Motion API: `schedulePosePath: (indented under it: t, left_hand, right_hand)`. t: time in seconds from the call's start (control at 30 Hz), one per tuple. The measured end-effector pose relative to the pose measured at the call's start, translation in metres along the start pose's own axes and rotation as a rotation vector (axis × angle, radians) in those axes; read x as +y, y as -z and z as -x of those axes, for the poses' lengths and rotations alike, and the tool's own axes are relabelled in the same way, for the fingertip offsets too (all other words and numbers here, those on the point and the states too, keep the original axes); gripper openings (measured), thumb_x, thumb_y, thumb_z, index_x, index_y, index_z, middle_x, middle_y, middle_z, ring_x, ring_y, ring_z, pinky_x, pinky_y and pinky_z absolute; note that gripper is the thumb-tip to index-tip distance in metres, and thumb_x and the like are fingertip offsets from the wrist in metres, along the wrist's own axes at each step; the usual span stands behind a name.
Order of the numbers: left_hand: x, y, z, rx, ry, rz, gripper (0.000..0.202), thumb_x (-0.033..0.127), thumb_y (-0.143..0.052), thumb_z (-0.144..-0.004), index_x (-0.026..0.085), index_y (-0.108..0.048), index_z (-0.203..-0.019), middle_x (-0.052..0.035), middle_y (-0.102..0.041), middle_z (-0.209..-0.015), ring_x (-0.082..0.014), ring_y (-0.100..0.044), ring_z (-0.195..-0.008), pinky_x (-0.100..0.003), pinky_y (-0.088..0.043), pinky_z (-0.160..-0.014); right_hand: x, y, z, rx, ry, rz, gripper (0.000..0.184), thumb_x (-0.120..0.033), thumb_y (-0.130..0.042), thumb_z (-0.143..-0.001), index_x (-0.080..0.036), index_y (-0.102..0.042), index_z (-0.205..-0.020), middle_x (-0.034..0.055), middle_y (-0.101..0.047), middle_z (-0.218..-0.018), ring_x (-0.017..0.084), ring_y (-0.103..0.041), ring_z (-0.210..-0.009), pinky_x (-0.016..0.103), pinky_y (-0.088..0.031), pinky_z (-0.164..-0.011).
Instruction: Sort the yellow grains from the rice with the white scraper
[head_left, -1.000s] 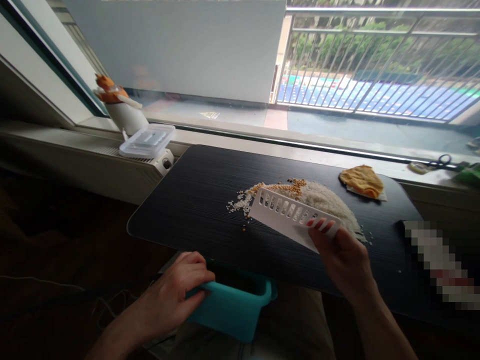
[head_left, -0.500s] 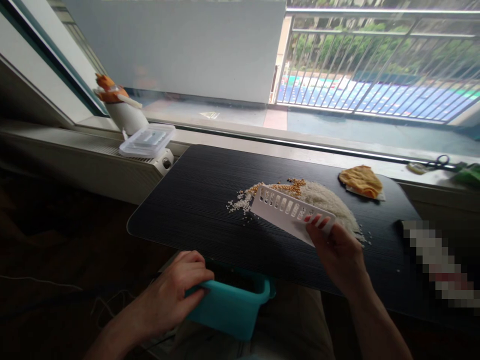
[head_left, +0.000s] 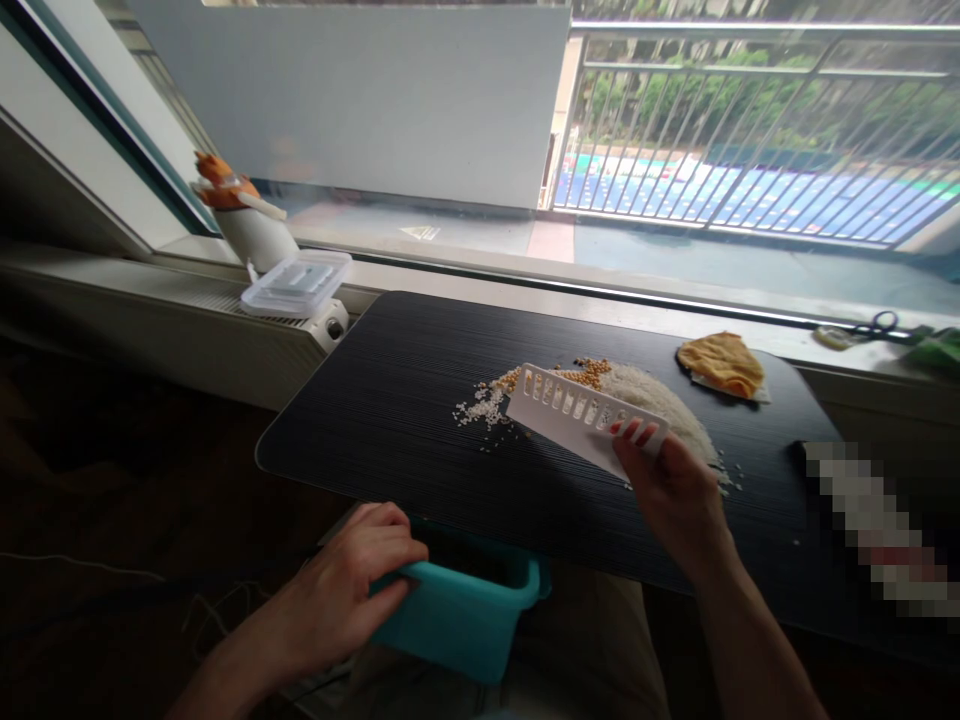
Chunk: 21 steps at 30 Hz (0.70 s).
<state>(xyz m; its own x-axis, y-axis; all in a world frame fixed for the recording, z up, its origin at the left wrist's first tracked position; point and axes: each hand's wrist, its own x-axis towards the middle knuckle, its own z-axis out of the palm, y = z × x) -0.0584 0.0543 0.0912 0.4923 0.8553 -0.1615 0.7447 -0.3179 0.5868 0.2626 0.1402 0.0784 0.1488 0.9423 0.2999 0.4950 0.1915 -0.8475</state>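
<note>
My right hand (head_left: 675, 495) grips a white slotted plastic panel (head_left: 577, 415) by its near end and holds it tilted on the dark table (head_left: 390, 400), its far edge against a heap of white rice (head_left: 660, 405) mixed with yellow beans (head_left: 585, 373). Loose grains (head_left: 480, 410) lie scattered to the left of the panel. My left hand (head_left: 345, 590) is closed on the rim of a teal plastic bin (head_left: 465, 615) held below the table's front edge.
A folded yellow cloth (head_left: 724, 362) lies at the table's far right. A clear lidded box (head_left: 296, 283) and a white pot with an orange figure (head_left: 240, 215) sit on the windowsill at left. Scissors (head_left: 874, 325) lie on the sill at right.
My right hand has pushed the panel slightly away from me and up against the rice heap. The left hand and the bin have stayed in place.
</note>
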Motion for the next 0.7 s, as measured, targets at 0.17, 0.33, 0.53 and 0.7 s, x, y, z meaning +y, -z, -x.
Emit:
schedulePosePath:
  t: [0.17, 0.33, 0.53, 0.7]
  left_hand:
    - [0.002, 0.000, 0.000, -0.006, 0.000, 0.011, 0.024, 0.003, -0.050, -0.084, 0.021, -0.065, -0.091, -0.0018, -0.064, -0.090, -0.0205, -0.053, -0.100, -0.030, -0.043, -0.087]
    - [0.002, -0.001, -0.001, 0.000, -0.011, 0.019, 0.024, 0.002, -0.049, -0.083, 0.020, -0.064, -0.090, -0.0021, -0.063, -0.090, -0.0204, -0.052, -0.098, -0.031, -0.042, -0.086]
    - [-0.001, -0.004, -0.001, 0.001, -0.011, 0.037, 0.022, 0.003, -0.050, -0.085, 0.020, -0.063, -0.090, -0.0014, -0.060, -0.089, -0.0196, -0.051, -0.097, -0.031, -0.041, -0.087]
    - [-0.001, -0.005, 0.000, -0.007, 0.005, 0.064, 0.021, 0.005, -0.050, -0.086, 0.021, -0.063, -0.092, -0.0013, -0.058, -0.091, -0.0189, -0.050, -0.097, -0.029, -0.042, -0.084]
  right_hand:
    - [0.007, 0.010, 0.008, -0.010, -0.076, -0.083, 0.020, -0.040, -0.067, -0.081, -0.021, -0.070, -0.090, 0.0048, -0.074, -0.090, 0.020, -0.068, -0.083, 0.032, -0.055, -0.076]
    - [0.023, 0.023, 0.020, 0.045, -0.185, -0.091, 0.022, -0.041, -0.071, -0.079, -0.024, -0.071, -0.092, 0.0044, -0.074, -0.091, 0.020, -0.068, -0.086, 0.034, -0.054, -0.084]
    - [0.008, 0.031, 0.048, -0.239, -0.230, -0.270, 0.020, -0.040, -0.070, -0.080, -0.024, -0.073, -0.090, 0.0043, -0.074, -0.087, 0.018, -0.069, -0.080, 0.024, -0.056, -0.072]
    - [-0.009, 0.019, 0.049, -0.265, -0.225, -0.322, 0.020, -0.039, -0.070, -0.080, -0.022, -0.073, -0.090, 0.0049, -0.074, -0.087, 0.019, -0.069, -0.080, 0.025, -0.056, -0.072]
